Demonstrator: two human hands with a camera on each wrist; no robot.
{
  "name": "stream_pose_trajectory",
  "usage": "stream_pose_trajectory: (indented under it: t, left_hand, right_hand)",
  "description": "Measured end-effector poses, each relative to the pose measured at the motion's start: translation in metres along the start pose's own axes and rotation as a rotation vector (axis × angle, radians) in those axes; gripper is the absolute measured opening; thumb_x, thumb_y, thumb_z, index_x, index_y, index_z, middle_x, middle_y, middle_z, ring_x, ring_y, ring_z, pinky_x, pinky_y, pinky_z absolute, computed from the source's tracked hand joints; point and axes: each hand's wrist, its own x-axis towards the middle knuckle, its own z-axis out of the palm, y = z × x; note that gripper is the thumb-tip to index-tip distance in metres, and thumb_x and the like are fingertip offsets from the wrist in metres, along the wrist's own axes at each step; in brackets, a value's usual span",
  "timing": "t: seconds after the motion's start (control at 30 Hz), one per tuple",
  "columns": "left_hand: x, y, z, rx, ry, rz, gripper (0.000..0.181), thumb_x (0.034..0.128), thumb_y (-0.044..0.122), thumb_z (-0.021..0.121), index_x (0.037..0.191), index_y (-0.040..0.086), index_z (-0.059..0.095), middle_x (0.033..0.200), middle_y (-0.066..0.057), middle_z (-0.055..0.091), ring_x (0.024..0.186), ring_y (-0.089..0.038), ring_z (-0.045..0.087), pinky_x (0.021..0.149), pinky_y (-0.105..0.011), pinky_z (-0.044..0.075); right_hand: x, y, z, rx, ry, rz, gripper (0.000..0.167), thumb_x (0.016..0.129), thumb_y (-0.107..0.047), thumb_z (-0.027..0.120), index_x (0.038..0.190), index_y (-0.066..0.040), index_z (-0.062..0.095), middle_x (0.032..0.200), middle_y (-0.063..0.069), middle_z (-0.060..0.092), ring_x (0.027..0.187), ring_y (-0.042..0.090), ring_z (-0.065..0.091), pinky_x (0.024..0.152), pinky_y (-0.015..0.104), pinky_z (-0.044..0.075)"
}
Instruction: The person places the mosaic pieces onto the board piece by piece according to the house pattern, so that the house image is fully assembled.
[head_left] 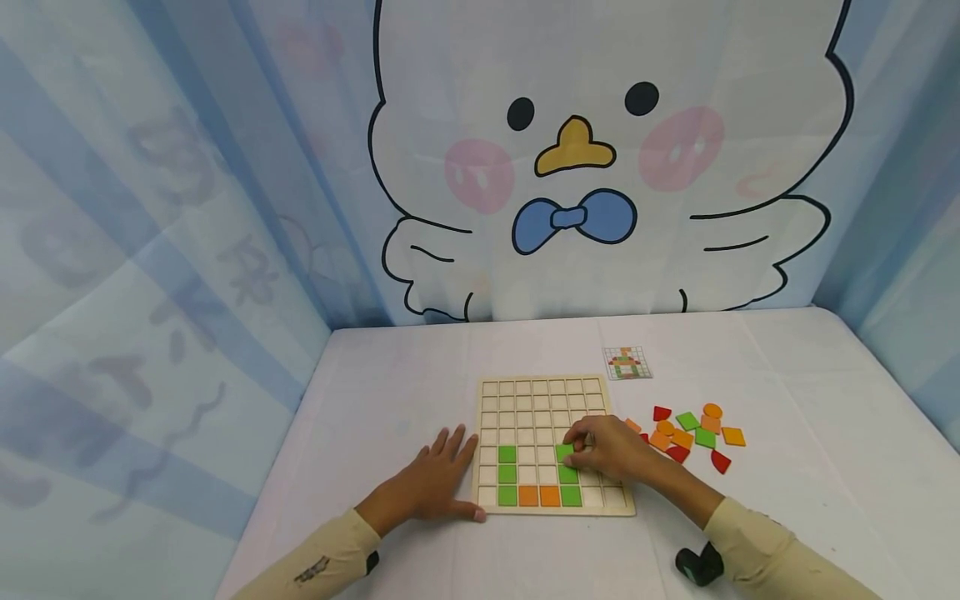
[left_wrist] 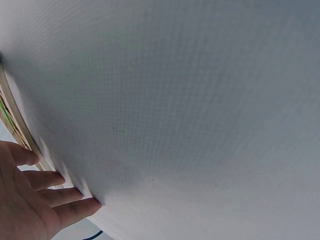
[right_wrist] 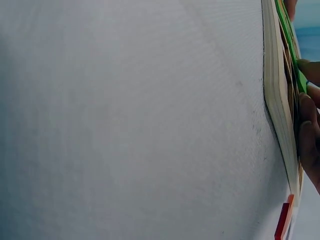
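A wooden grid board (head_left: pixel 536 433) lies on the white table, with square tiles in its lower cells. My left hand (head_left: pixel 435 482) rests at the board's left edge, fingers spread and thumb by the lower left corner; the left wrist view shows its fingers straight. Over the board, my right hand (head_left: pixel 611 450) pinches a green square tile (head_left: pixel 564 452) at the top of the right green column. The right wrist view shows fingertips on that green tile (right_wrist: pixel 302 84). A left green column (head_left: pixel 507 475) and two orange square tiles (head_left: pixel 538 496) fill other cells.
Right of the board lie several loose red, green and orange pieces (head_left: pixel 705 437). A small pattern card (head_left: pixel 628 363) is behind the board. A dark object (head_left: pixel 699 565) sits by the right sleeve. Printed curtains (head_left: pixel 570 275) stand behind the table.
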Motion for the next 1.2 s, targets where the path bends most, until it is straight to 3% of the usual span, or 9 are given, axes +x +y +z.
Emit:
stream_pose_trajectory:
  t: [0.4, 1.2]
  left_hand:
    - [-0.0009, 0.0004, -0.0003, -0.009, 0.004, 0.002, 0.117, 0.0745, 0.079, 0.067, 0.160, 0.011, 0.025, 0.167, -0.018, 0.018, 0.152, -0.044, 0.021, 0.114, -0.061, 0.034]
    - [0.0029, -0.0015, 0.0036, -0.004, -0.006, -0.012, 0.117, 0.0745, 0.079, 0.066, 0.161, 0.014, 0.023, 0.168, -0.016, 0.017, 0.153, -0.042, 0.019, 0.115, -0.059, 0.033]
  right_hand:
    - [-0.0011, 0.0021, -0.0012, 0.007, 0.001, -0.030, 0.017, 0.086, -0.024, 0.080, 0.099, -0.014, 0.075, 0.080, -0.013, 0.060, 0.074, 0.004, 0.052, 0.069, 0.022, 0.046]
    - [0.0015, -0.0002, -0.0012, -0.007, -0.003, 0.000, 0.012, 0.087, -0.026, 0.079, 0.095, -0.018, 0.075, 0.076, -0.013, 0.059, 0.071, 0.003, 0.051, 0.066, 0.022, 0.044]
